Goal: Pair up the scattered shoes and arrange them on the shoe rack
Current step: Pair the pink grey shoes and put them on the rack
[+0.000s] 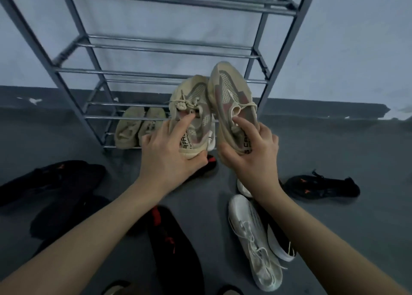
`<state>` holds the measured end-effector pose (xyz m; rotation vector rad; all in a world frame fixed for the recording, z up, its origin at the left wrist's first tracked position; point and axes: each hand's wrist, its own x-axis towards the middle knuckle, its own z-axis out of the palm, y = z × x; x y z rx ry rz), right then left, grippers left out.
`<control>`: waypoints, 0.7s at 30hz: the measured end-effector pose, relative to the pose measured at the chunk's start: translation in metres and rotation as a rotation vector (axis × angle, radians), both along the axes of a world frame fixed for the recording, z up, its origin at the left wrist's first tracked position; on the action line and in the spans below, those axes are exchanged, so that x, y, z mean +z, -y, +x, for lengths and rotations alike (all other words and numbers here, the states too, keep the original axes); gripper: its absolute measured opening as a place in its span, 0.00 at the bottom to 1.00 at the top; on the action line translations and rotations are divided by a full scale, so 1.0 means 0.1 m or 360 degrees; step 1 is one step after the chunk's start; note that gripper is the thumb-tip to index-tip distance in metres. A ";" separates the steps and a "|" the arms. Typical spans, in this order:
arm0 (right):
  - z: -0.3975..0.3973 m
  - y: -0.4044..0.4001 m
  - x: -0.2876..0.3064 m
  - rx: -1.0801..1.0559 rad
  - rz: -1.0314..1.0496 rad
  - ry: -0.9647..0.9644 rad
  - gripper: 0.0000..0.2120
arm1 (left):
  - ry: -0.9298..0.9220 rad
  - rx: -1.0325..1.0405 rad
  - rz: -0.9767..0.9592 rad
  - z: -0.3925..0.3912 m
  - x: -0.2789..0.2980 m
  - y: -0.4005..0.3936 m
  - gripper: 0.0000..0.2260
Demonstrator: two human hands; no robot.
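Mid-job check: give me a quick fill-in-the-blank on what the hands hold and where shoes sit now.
1. Each hand, left hand and right hand, holds one ____ sneaker.
2. A beige pair already sits on the rack's ____ shelf.
3. The white sneaker lies on the ____.

Missing words: beige; lowest; floor

Both my bare forearms reach forward, hands raised side by side. My left hand [166,154] grips, forefinger extended. My right hand [252,147] grips likewise, fingers curled.
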<state>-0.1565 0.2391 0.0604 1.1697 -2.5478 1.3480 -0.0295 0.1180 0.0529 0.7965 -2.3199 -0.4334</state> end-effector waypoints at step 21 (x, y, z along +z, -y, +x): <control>0.33 2.77 0.56 0.0216 -0.0093 0.0029 0.22 | -0.0099 0.0296 0.0137 0.39 0.44 2.47 0.32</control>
